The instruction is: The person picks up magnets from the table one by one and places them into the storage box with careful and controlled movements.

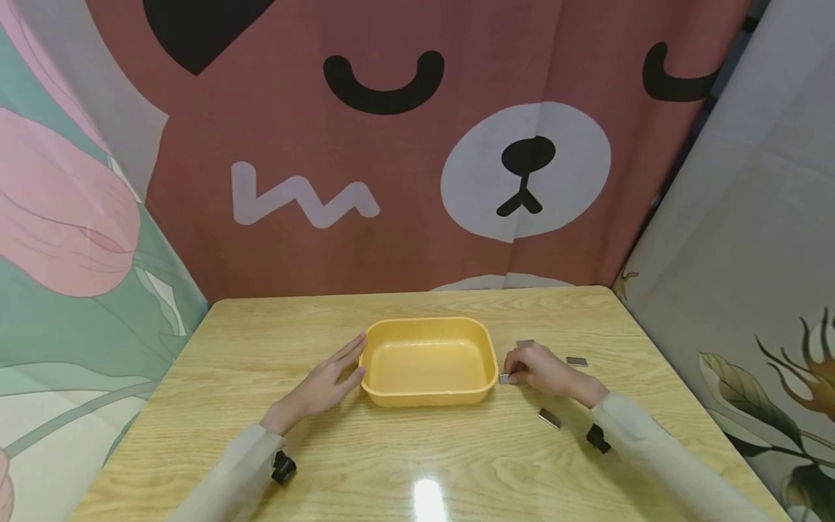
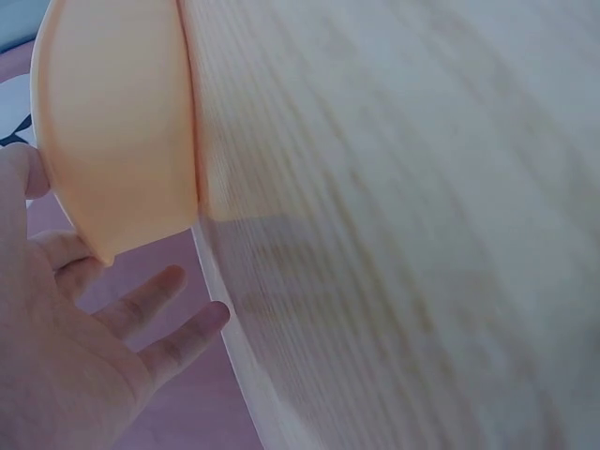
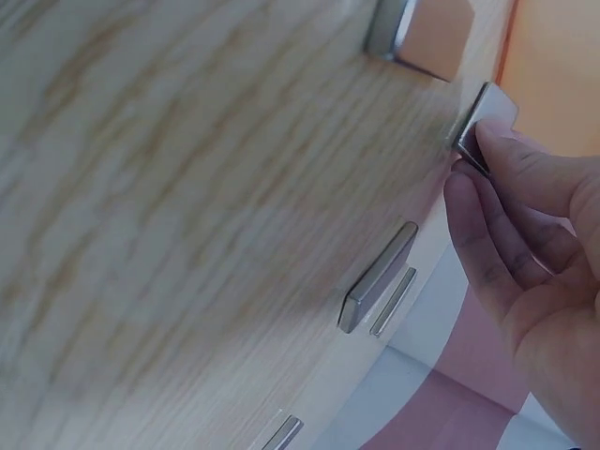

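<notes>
A shallow yellow plastic basin (image 1: 428,397) with rounded corners stands mid-table. At its left rim is my left hand (image 1: 324,383), fingers extended and touching the edge; the left wrist view shows the thumb and a finger at the basin wall (image 2: 122,122). Close beside the basin's right side, my right hand (image 1: 538,368) pinches a small silver rectangular block (image 3: 489,112) between thumb and fingers. More such blocks lie around this hand: one block (image 1: 550,418) nearer the front, another block (image 1: 577,361) to the right, a third block (image 1: 525,342) partly hidden behind it.
The wood-grain table (image 1: 365,464) carries everything. In the right wrist view, several shiny blocks (image 3: 380,278) are spread over the surface. A curtain with a bear print (image 1: 293,254) hangs behind the table, with patterned cloth (image 1: 730,239) at the sides.
</notes>
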`<state>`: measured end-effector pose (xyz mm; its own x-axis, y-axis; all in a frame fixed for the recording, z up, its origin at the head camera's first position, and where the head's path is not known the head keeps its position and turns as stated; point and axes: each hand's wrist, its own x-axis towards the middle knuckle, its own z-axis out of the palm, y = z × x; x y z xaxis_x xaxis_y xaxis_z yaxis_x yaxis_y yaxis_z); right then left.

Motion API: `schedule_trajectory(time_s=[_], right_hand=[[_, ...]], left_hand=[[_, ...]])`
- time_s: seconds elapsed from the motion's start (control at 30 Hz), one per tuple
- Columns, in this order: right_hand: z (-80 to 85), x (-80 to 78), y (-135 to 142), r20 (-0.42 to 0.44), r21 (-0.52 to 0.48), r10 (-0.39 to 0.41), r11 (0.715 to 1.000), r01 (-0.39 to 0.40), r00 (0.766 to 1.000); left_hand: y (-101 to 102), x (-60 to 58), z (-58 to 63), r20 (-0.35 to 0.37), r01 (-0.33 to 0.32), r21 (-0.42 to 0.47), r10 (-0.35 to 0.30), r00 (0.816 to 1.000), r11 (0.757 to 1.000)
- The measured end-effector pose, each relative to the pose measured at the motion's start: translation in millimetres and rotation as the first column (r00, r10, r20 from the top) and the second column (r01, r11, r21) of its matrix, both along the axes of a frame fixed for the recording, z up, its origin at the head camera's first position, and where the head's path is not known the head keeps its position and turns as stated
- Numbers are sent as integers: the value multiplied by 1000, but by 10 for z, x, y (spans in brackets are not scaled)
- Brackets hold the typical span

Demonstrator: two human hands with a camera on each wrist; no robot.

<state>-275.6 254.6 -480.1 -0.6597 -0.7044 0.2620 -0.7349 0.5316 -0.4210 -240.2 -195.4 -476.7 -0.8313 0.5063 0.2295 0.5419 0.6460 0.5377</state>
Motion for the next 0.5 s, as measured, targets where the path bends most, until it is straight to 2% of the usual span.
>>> schedule_trajectory(time_s=[0.5], right_hand=[[101,44,35,29,-13,-16,1000,16,999]], left_hand=[[-9,20,12,11,3,5,-3,1000,1000]])
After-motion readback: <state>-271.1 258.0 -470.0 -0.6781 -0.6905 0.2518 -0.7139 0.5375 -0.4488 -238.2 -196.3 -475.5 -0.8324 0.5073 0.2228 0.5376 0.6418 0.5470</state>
